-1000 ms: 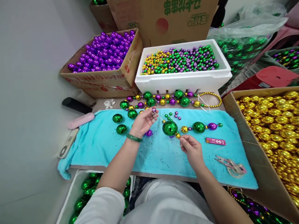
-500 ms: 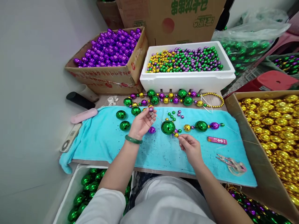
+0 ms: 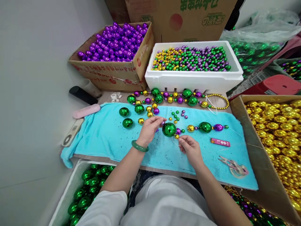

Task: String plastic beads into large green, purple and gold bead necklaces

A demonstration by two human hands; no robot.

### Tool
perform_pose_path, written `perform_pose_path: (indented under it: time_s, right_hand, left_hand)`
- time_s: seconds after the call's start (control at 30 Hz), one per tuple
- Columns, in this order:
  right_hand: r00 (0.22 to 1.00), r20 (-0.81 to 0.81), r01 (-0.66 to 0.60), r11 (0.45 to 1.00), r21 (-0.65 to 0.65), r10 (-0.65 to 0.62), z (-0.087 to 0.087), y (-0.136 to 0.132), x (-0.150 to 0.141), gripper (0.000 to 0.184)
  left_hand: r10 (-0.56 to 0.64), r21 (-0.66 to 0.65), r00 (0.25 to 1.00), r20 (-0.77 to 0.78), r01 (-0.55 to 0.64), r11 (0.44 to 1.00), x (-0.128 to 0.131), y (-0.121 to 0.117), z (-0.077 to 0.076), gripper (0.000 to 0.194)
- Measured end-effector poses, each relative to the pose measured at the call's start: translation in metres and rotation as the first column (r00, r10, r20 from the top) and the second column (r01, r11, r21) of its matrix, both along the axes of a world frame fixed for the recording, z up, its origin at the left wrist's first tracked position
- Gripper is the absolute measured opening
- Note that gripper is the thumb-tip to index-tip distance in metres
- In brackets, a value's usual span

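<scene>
A short string of beads lies between my hands over the turquoise towel [image 3: 105, 135]. Its large green bead [image 3: 169, 129] hangs in the middle. My left hand [image 3: 150, 129], with a green bangle [image 3: 140, 146] on its wrist, is closed at the small light purple bead [image 3: 163, 123] just left of the green one. My right hand [image 3: 191, 149] pinches the thin string beside a small gold bead [image 3: 176, 136]. Next to that sit a purple bead [image 3: 178, 131] and a small green bead [image 3: 183, 131]. Another strung piece with a large green bead [image 3: 205, 127] lies to the right.
Loose green beads [image 3: 127, 123] and small beads [image 3: 177, 111] lie on the towel. At right are a pink lighter [image 3: 220, 142] and scissors [image 3: 232, 166]. A finished-looking strand [image 3: 192, 100] runs along a white foam box [image 3: 192, 80]. Cartons of purple [image 3: 117, 40] and gold beads [image 3: 275, 135] flank it.
My left hand has turned from palm up to palm down and moved right and lower. The small purple bead has come along the string to the large green bead. My right hand stays nearly still.
</scene>
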State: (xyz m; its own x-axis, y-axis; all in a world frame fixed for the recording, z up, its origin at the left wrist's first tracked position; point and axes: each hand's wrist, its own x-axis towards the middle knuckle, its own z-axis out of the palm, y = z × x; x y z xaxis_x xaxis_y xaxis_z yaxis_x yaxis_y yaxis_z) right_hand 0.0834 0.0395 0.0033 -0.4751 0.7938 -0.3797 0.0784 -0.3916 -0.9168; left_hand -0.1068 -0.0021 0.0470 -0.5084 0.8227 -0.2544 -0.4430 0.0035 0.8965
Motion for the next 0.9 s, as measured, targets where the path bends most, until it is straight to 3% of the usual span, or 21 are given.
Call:
perform_pose_path:
  time_s: [0.07,0.13,0.23,0.33,0.43,0.5,0.7,0.8,0.9]
  right_hand:
    - [0.998,0.034,-0.054,0.997,0.051,0.053,-0.004,-0.001,-0.001,0.041]
    - [0.992,0.111,-0.076,0.978,0.196,0.055,-0.006,-0.001,-0.002,0.04]
    - [0.985,0.171,-0.052,0.885,0.462,-0.031,0.002,0.002,-0.007,0.033]
    - [0.997,0.076,-0.046,0.81,0.585,0.001,0.017,0.004,-0.019,0.028]
    - [0.987,-0.039,-0.105,0.822,0.56,0.153,0.026,0.005,-0.034,0.024]
    - [0.974,-0.07,-0.15,0.848,0.508,0.214,0.028,0.005,-0.043,0.019]
    - [0.977,-0.042,-0.186,0.925,0.33,0.211,0.03,0.009,-0.056,0.024]
    - [0.972,-0.055,-0.205,0.938,0.278,0.229,0.032,0.01,-0.057,0.026]
    - [0.98,-0.069,-0.16,0.947,0.278,0.185,0.033,0.011,-0.056,0.027]
  left_hand:
    - [-0.017,-0.026,0.991,-0.132,0.013,1.0,0.0,-0.004,0.005,0.017]
    - [-0.056,-0.011,0.964,-0.259,0.055,0.998,-0.002,-0.008,0.016,0.014]
    - [-0.085,0.05,0.91,-0.406,0.115,0.992,-0.003,-0.011,0.037,0.009]
    - [-0.093,0.072,0.83,-0.55,0.158,0.985,0.001,-0.016,0.053,0.01]
    - [-0.121,0.099,0.768,-0.628,0.234,0.967,0.006,-0.022,0.062,0.013]
    - [-0.103,0.139,0.776,-0.622,0.239,0.961,0.006,-0.026,0.065,0.015]
    - [0.14,0.26,0.868,-0.477,-0.013,0.966,-0.027,-0.03,0.065,0.014]
    - [0.102,0.137,0.911,-0.399,-0.051,0.989,-0.054,-0.03,0.053,0.016]
    - [0.003,-0.104,0.856,-0.517,-0.066,0.992,-0.076,-0.028,0.028,0.01]
